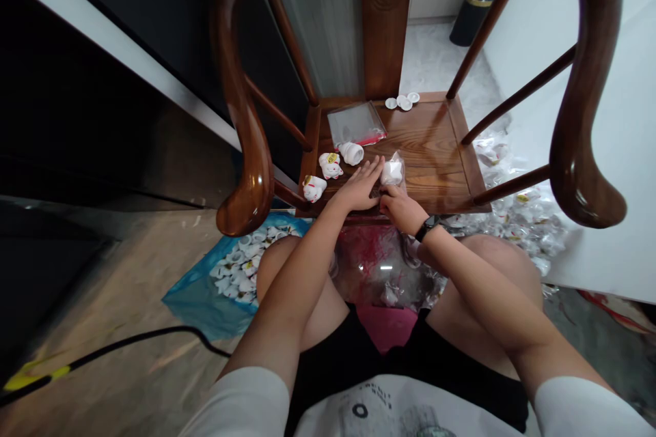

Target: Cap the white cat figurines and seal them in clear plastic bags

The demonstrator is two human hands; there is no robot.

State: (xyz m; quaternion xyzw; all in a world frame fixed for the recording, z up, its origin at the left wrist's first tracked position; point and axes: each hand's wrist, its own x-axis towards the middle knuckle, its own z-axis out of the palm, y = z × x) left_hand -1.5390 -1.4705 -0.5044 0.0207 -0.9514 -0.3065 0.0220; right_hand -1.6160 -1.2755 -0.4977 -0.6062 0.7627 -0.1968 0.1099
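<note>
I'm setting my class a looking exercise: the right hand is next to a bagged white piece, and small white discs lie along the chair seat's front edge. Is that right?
Not quite: the head view shows the small white discs at the back of the chair seat, not the front. The right hand is indeed next to the bagged white piece.

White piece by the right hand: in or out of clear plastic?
In: clear plastic shows around the white piece, with its edges reaching past it.
</note>
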